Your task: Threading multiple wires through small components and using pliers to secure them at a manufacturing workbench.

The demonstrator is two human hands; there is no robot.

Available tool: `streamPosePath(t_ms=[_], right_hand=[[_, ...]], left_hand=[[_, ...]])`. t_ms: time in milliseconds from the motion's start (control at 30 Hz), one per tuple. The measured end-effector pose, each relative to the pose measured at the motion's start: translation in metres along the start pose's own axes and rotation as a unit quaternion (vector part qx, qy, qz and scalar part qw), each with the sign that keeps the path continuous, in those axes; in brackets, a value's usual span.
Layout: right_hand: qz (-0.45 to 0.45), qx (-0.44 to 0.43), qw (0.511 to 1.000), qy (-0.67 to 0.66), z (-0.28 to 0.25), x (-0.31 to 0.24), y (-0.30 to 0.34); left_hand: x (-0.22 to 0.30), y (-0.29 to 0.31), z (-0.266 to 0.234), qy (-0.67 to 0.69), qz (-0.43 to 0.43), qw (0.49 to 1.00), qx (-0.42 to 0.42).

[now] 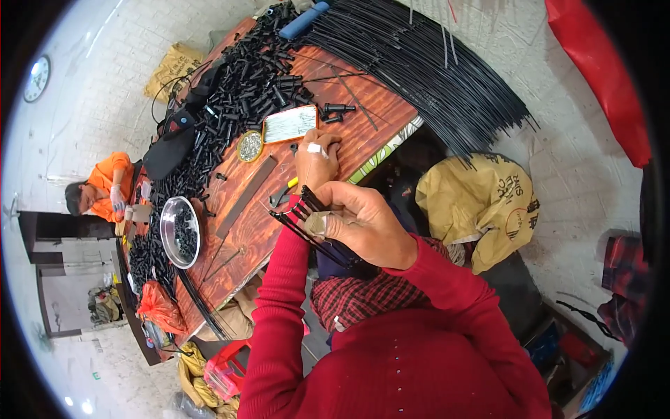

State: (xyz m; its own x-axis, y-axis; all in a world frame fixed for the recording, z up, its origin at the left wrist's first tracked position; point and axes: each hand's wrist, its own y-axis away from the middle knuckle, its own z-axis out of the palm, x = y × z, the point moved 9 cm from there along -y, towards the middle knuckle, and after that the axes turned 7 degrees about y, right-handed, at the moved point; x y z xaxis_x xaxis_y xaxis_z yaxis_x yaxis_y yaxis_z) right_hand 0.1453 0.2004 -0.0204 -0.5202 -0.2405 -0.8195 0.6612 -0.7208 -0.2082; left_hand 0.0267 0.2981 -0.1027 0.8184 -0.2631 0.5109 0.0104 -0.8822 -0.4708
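My right hand [370, 223] is closed around a fanned bunch of thin black rods [307, 204], held up in front of my chest. A thin pale wire shows near the rods' ends. My left hand [317, 159], with white tape on its back, rests at the table by the corner of an orange-rimmed tray [292, 124]. Thin pale pins or wires lie in that tray. The left fingers are curled together, and what they hold, if anything, is hidden. Beside the left wrist lies a yellow-and-black handled tool [285, 188].
A round dish of small metal bits [250, 146], a flat dark bar [246, 197] and a clear bowl of black parts [180, 232] stand on the wooden table [328, 73]. Black tubular parts [230, 105] heap along it. Long black rods [433, 70] lie rightward. A person in orange [112, 185] works at the far left.
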Motion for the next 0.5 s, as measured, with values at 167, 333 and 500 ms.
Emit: streamPosePath(t_ms=[167, 333, 500], right_hand=[[0.002, 0.009, 1.0, 0.001, 0.005, 0.003, 0.0], [-0.01, 0.032, 0.999, 0.033, -0.005, 0.002, 0.0], [0.012, 0.001, 1.0, 0.008, -0.003, 0.005, -0.01]], left_hand=[[0.0, 0.002, -0.001, -0.018, 0.001, 1.0, 0.007], [-0.007, 0.006, -0.02, 0.051, 0.004, 0.997, 0.064], [0.005, 0.011, -0.085, 0.614, -0.302, 0.727, -0.064]])
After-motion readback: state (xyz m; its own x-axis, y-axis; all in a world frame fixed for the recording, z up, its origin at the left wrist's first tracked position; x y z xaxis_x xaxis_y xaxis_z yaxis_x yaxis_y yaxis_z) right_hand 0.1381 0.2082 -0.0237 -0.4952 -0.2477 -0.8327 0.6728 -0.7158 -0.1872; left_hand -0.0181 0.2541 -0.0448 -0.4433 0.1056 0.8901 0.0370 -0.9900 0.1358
